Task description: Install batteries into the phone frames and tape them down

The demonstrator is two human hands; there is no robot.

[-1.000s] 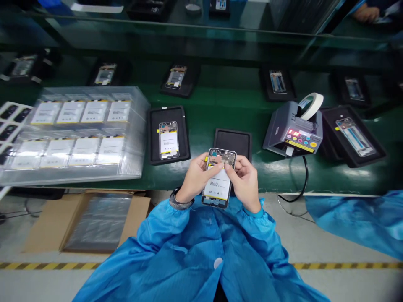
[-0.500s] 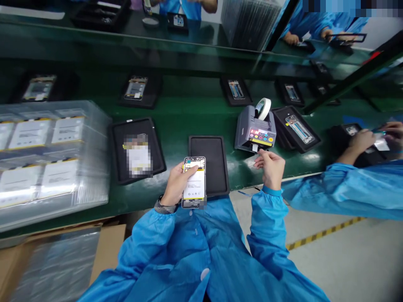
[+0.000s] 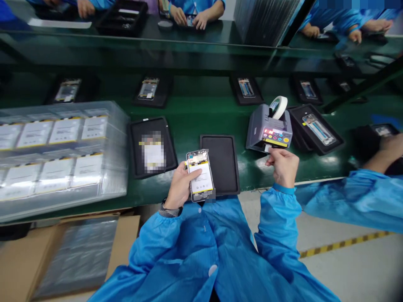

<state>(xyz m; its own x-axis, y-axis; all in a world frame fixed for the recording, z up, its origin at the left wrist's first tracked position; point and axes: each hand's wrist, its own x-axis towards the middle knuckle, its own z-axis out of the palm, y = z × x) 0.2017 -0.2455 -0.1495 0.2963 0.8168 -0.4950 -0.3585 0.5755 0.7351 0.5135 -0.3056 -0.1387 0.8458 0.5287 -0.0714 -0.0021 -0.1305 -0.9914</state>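
Note:
My left hand (image 3: pixel 180 186) grips an opened phone (image 3: pixel 200 176) with a white battery and yellow strips, held over the near edge of the green belt. My right hand (image 3: pixel 283 165) is at the front of the grey tape dispenser (image 3: pixel 269 131), its fingertips pinched on the white tape piece (image 3: pixel 268 148) coming out of the slot. An empty black tray (image 3: pixel 222 163) lies between the two hands. A white tape roll (image 3: pixel 279 107) stands on top of the dispenser.
Clear trays of white batteries (image 3: pixel 59 155) are stacked at the left. A black tray with a phone (image 3: pixel 151 147) lies beside them. More trays with phones (image 3: pixel 316 130) ride the green belt (image 3: pixel 201 115). A co-worker's blue sleeve (image 3: pixel 352 197) is at the right. A cardboard box (image 3: pixel 66 256) sits below.
My right hand left the phone and moved right to the tape dispenser, now pinching the tape end. My left hand keeps the phone. The view swung right.

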